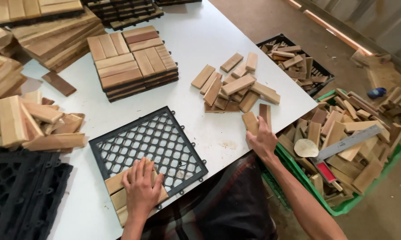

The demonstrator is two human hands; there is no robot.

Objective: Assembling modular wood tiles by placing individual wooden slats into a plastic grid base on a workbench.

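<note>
Wooden slats [120,195] lie in the near corner of a black plastic grid [153,142] on the white table [200,40], pressed by the flat, open left hand [141,189]; the right hand [262,138] grips two slats [257,119] near a loose pile [233,86]

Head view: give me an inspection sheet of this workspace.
Surface: white table, small stain near its front edge.
Job's things: black plastic grid with wooden slats laid in its near corner; loose slat pile.
Clutter: stack of finished wooden tiles, slat heap, spare black grids.
Hands: left hand flat on the laid slats; right hand gripping a slat.
Cables: nothing seen.
Surroundings: green crate and black crate of offcuts, concrete floor.
</note>
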